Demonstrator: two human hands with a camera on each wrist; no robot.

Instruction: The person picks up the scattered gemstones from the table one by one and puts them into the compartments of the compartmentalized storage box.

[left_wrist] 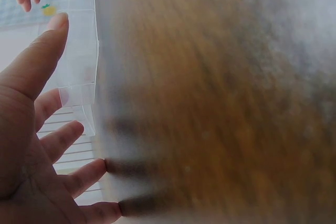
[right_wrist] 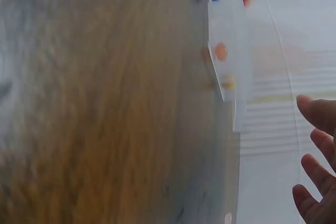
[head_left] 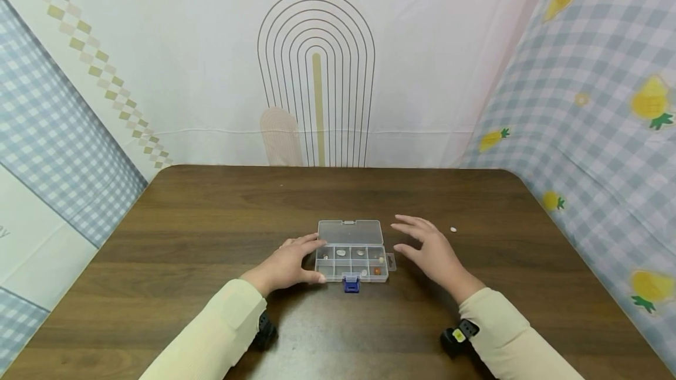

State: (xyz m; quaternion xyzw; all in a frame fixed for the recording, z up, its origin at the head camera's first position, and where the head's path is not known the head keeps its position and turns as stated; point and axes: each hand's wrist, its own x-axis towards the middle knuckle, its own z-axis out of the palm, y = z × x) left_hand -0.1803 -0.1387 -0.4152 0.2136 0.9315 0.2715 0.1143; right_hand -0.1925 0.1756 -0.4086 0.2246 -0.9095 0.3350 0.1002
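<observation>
A clear plastic compartment box (head_left: 351, 263) lies on the table with its lid (head_left: 351, 232) folded back and its blue latch (head_left: 351, 285) hanging at the front. Small stone-like pieces sit in several compartments, among them an orange one (head_left: 377, 271) at the front right. My left hand (head_left: 285, 264) is at the box's left end, fingers spread, thumb by the front corner and index fingertip over the back part. Fingers apart and loosely bent, my right hand (head_left: 430, 251) hovers right of the box with nothing in it. A small white piece (head_left: 453, 229) lies on the table beyond it.
The brown wooden table (head_left: 211, 216) has rounded far corners. A white patterned cloth (head_left: 433, 75) hangs behind it, with blue checked cloth (head_left: 597, 151) at the sides. A clear hang tab (head_left: 391, 261) sticks out at the box's right.
</observation>
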